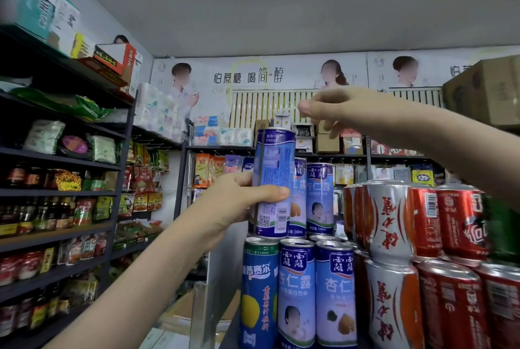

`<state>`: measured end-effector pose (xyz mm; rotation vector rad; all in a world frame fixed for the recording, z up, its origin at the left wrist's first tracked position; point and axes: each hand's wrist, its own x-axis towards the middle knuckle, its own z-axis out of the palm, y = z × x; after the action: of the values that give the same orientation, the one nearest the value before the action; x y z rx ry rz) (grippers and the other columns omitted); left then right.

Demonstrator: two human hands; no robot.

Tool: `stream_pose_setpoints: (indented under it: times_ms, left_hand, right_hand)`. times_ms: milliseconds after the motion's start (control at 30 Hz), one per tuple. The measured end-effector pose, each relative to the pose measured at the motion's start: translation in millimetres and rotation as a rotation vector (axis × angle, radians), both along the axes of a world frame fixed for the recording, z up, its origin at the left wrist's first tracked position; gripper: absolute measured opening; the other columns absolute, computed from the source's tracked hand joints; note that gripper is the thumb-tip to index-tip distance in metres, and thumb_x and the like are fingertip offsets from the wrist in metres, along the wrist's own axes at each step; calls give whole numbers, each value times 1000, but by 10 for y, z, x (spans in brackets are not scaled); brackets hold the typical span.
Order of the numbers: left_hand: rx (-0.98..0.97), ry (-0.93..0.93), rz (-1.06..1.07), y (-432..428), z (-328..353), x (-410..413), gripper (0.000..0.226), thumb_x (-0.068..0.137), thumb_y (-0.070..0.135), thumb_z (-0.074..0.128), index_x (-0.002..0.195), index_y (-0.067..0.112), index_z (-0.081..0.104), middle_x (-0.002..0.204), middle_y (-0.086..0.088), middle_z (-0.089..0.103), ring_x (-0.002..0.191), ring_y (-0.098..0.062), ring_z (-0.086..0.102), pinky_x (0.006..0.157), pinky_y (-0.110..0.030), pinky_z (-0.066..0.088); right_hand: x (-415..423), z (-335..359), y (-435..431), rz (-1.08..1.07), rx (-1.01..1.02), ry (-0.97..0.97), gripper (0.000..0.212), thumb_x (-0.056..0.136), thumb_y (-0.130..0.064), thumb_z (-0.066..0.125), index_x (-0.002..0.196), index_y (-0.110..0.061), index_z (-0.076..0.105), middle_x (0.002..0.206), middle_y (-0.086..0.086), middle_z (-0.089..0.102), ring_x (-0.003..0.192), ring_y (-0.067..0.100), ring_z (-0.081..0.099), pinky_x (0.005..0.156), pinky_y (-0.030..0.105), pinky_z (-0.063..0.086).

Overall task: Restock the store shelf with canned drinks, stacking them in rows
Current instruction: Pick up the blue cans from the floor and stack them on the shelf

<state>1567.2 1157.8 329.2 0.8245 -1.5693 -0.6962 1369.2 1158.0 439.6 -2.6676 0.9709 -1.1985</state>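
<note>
Head view: our left hand (pixel 239 208) grips a blue-and-white can (pixel 271 180) around its lower half, with the thumb across the front and the other fingers behind it. The can stands nearly upright, a little tilted, with its barcode side toward us. Its base is just at the tops of the lower row of cans (pixel 295 292), above the dark blue lemon can (pixel 259 292); we cannot tell if it already rests there. Our right hand (pixel 346 109) hangs higher, above and to the right of the can and apart from it. Its fingers are loosely curved downward and hold nothing. Just behind the held can stand two more light blue cans (pixel 319 196) in the upper row. To the right of these are the red cans (pixel 453 222), stacked in two levels, with silver-and-red cans (pixel 391 222) at their front. At the left, dark shelves (pixel 56 192) carry bottles and packets. A cardboard box (pixel 486 89) sits high at the right, and a long poster (pixel 247 78) covers the back wall.
</note>
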Motion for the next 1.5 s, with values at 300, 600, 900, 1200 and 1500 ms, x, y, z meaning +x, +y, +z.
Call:
stream_pose_setpoints:
  times_ms: [300, 600, 900, 1200, 1500]
  left_hand:
    - [-67, -142, -60, 71, 79, -318, 47, 56, 27, 86, 97, 13, 69, 93, -5, 75, 89, -24, 70, 86, -37, 53]
    - [-123, -195, -177, 13, 202, -450, 32, 67, 26, 71, 97, 16, 69, 98, -5, 74, 89, -18, 69, 85, -35, 54]
    - [-259, -3, 131, -175, 280, -223, 42, 81, 39, 66, 120, 26, 58, 112, 1, 63, 100, -13, 63, 78, -24, 54]
    - [-229, -228, 312, -508, 206, -124, 60, 85, 34, 67, 139, 36, 40, 137, -7, 44, 121, -19, 47, 95, -35, 43]
    - [-214, -355, 254, -657, 142, -147, 82, 84, 27, 69, 147, 41, 19, 133, 2, 46, 97, -13, 59, 96, -43, 48]
  right_hand:
    - [-188, -38, 163, 208, 348, 16, 50, 74, -21, 65, 120, -4, 55, 106, 4, 70, 95, 15, 68, 73, 23, 56]
    - [-380, -10, 148, 230, 325, -45, 46, 76, -27, 70, 113, 0, 60, 111, 11, 69, 96, 16, 66, 73, 22, 55]
    - [-440, 59, -82, -54, 292, -124, 36, 82, -25, 68, 107, 1, 61, 96, 10, 72, 76, 12, 71, 61, 16, 53]
    - [-209, -44, -463, -264, 321, -70, 41, 76, -30, 77, 101, 0, 66, 93, 11, 72, 82, 19, 69, 65, 21, 55]
    - [-12, -138, -554, -349, 382, -91, 25, 80, -21, 74, 89, -3, 59, 83, 11, 67, 73, 20, 66, 64, 27, 56]
